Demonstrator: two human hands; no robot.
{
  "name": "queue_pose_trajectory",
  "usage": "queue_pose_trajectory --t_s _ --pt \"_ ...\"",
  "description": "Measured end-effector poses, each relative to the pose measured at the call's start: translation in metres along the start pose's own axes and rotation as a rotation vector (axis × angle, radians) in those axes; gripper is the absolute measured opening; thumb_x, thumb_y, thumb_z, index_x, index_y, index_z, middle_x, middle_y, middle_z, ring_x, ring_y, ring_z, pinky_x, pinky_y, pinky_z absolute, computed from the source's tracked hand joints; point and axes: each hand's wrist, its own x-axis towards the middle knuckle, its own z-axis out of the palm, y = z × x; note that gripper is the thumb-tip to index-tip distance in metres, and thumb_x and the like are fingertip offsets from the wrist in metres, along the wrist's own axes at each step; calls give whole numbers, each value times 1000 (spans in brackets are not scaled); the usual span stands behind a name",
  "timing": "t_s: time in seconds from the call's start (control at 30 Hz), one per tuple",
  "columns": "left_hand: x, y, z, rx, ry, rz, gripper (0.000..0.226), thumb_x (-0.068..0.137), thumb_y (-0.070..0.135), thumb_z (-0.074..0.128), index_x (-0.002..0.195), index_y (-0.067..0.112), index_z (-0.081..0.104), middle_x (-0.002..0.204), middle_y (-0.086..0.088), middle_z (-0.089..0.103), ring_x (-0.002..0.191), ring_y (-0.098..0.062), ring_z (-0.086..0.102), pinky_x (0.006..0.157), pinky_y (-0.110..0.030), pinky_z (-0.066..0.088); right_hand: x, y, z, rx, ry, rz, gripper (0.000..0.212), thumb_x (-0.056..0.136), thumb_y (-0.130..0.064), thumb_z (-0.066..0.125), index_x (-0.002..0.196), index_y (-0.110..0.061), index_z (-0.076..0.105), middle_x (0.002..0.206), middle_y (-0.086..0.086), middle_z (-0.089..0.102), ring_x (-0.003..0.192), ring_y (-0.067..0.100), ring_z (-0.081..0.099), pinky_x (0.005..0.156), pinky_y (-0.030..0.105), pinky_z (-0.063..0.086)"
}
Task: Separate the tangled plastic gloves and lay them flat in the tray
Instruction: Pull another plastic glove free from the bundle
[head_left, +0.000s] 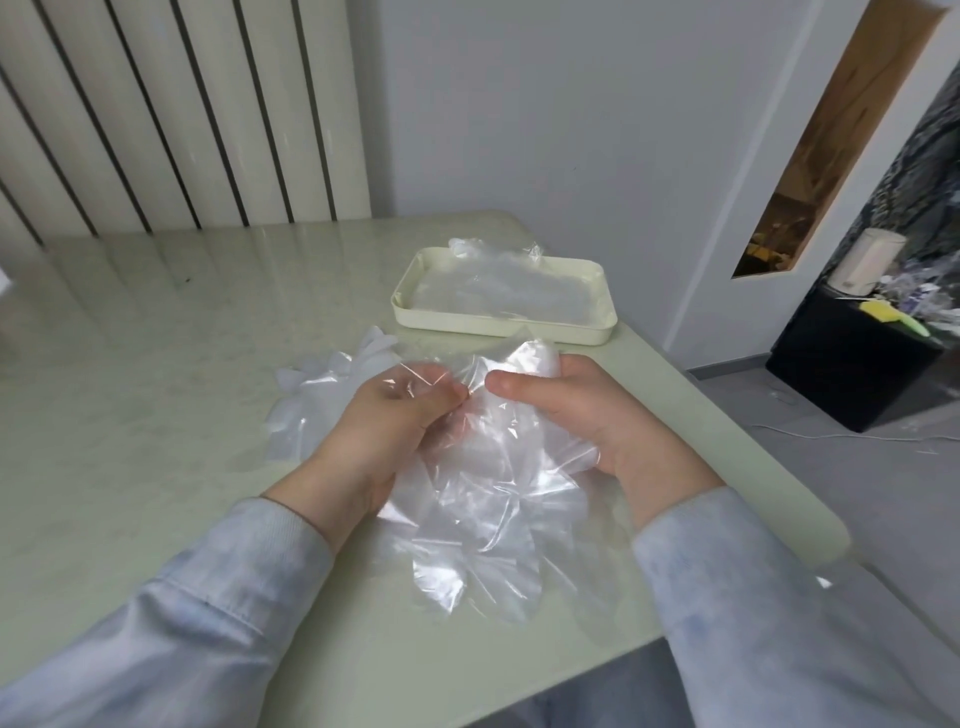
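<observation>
Hands meet at frame centre: the left hand (387, 415) and the right hand (587, 410) both pinch a crumpled clear glove (483, 493) (its lower part draping toward the table edge). More gloves (317, 395) lie left; the cream tray (498, 319), upper centre, holds flattened plastic.

Pale green table (130, 415), glossy top, rounded far corner. Behind it on the left, a white slatted panel (156, 104) with dark vertical gaps, mirrored faintly in the tabletop. Plain white wall (571, 130) to its right. Further right, a narrow slanted opening (831, 156) showing brown tones; contents unclear. Black cabinet (852, 374) stands on the grey floor (883, 493). On top of it are a white cylinder (865, 265), a yellow item (883, 312) and blurred clutter. Thin cable (841, 435) trails across the floor near the cabinet.
</observation>
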Motion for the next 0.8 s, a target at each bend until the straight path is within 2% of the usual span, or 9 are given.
queue_pose_trajectory --t_s 0.1,0.17,0.23,0.33,0.43,0.57,0.67,0.7,0.8 --pt "0 0 0 -33 30 13 9 96 6 66 87 4 63 65 -9 63 47 -12 53 46 -19 43 2 2 0 15 45 17 24 81 -8 82 103 -6 76 97 14 78 90 29 76 81 39 62" --pt "-1 2 2 -4 76 37 15 97 15 66 86 6 71 72 -8 70 54 -14 56 52 -22 47 5 4 0 4 70 28 31 77 -9 85 106 -3 75 99 16 78 94 33 75 89 47 59" --pt "1 7 0 -51 168 78 14 97 21 66 90 12 74 78 -3 75 63 -16 63 63 -27 53 7 7 -2 -18 94 40 31 76 -13 87 103 -3 75 90 10 76 86 28 75 83 41 59" --pt "6 19 -12 -174 199 163 12 101 20 60 99 13 69 85 -1 75 80 -17 71 74 -29 58 7 8 -4 -1 100 52 19 81 -11 83 97 -5 74 73 1 72 67 15 70 59 24 54" --pt "9 35 -28 -271 211 252 12 103 20 55 97 14 63 81 0 68 81 -15 69 66 -21 57 9 9 -5 -21 124 66 31 79 -16 85 104 -1 73 81 3 70 74 17 68 68 27 52" --pt "3 61 -48 -506 23 299 21 107 22 44 94 17 59 81 4 59 69 -3 62 57 -11 51 11 11 -4 -37 137 86 38 77 -18 86 108 -1 73 87 6 71 82 22 68 79 36 51" --pt "-11 75 -53 -716 8 208 27 103 27 53 122 16 69 90 8 73 82 -2 69 85 -16 56 13 12 -4 -49 137 82 38 75 -19 87 106 -3 73 87 8 73 83 25 70 81 40 53" --pt "-17 78 -52 -704 -17 205 30 102 28 53 125 19 70 91 8 74 83 -3 70 88 -19 57 13 12 -4 -51 134 82 39 73 -19 88 105 -3 73 87 9 74 84 27 71 83 42 55" --pt "-29 75 -37 -577 -171 174 33 98 30 49 96 24 81 95 9 77 81 -1 72 75 -24 60 13 12 -3 -40 119 67 42 69 -19 88 104 -2 73 89 11 75 86 31 74 88 48 56"
